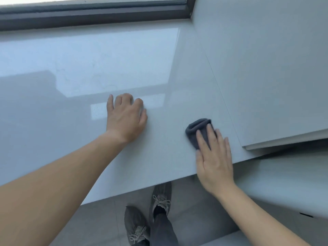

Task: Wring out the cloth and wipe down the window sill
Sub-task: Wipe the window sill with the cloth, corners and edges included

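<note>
Two hands work above shoes (pixel 160 197) at lower centre: the right hand (pixel 214 157), fingers straight and close together, presses a folded cloth (pixel 196 127) onto the glossy sill (pixel 71 86) at centre right, while the left hand (pixel 126 118), fingers loosely bent, braces mid-frame and could skid on the slick surface below the window frame (pixel 88 16).

1. Daylight comes in from the window (pixel 92 0) at the top, where the glass is blown out to plain white.
2. The glossy window sill (pixel 53 103) throws that light back as a broad pale-blue glare, with a smaller bright rectangle near its middle.
3. The light is soft and even. Shadows are faint, apart from a dark band under the wall panel (pixel 266 68) on the right.
4. The floor (pixel 99 219) below is dimmer.
5. Detail is slightly soft throughout.
6. Wide-angle distortion tilts and bends the window frame (pixel 88 16) and the sill's edges.
</note>
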The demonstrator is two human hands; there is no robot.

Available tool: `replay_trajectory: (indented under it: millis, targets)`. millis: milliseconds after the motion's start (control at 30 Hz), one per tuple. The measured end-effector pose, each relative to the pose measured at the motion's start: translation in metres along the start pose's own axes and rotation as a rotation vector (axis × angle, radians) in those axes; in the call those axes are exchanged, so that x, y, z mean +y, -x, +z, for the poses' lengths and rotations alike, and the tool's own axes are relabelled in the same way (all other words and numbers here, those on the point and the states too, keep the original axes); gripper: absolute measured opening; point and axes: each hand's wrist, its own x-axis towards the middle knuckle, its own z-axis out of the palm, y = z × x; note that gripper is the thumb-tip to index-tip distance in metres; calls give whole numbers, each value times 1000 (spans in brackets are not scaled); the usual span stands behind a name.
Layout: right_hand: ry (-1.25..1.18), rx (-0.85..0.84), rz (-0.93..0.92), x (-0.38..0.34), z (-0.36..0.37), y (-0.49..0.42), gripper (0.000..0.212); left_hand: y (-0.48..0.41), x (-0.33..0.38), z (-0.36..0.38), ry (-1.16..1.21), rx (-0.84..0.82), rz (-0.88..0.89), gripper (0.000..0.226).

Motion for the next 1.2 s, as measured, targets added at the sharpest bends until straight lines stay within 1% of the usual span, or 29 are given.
replay_trajectory:
  millis: [67, 100, 200, 367, 467, 567, 633, 733, 767, 800, 933, 967, 1000, 1100, 1133, 1200]
  targets:
    - [-16, -28, -149, -1, 0, -1, 57, -11, 1, 0, 34, 46, 0, 30]
    - [-43, -36, -175, 1, -1, -7, 56, -18, 0, 0, 51, 62, 3, 30]
    - [-152, -38, -131, 4, -5, -45, 56, -46, -5, -4, 83, 96, 13, 33]
    - [-277, 21, -4, -15, -9, -144, 58, -112, -14, -7, 68, 81, 0, 42]
    - [-186, 78, -52, -27, -6, -199, 57, -154, -19, -6, 15, 32, -26, 49]
    - [-117, 57, -104, -38, -6, -249, 56, -183, -26, 0, -37, -62, -60, 58]
    - [-81, 29, -49, -43, -9, -291, 55, -188, -29, 5, -49, -69, -76, 60]
    - [-18, 53, 92, -48, -18, -363, 55, -188, -30, 9, -49, -51, -85, 64]
    - [18, 56, 107, -50, -20, -385, 55, -189, -30, 9, -46, -51, -84, 65]
    - [57, 55, 91, -55, -22, -403, 55, -190, -31, 9, -45, -50, -81, 66]
    - [181, 20, -106, -62, -24, -439, 54, -192, -33, 9, -42, -48, -81, 68]
    - [204, 18, -112, -56, -25, -444, 54, -192, -33, 9, -43, -49, -79, 68]
    - [210, 19, -80, -50, -26, -447, 55, -192, -33, 9, -39, -50, -78, 68]
    - [198, 21, 127, -41, -30, -451, 58, -192, -33, 8, -28, -55, -71, 68]
    - [207, 19, 162, -46, -30, -450, 60, -193, -32, 8, -33, -57, -73, 68]
    - [216, -3, 152, -59, -30, -445, 61, -193, -33, 8, -40, -54, -78, 68]
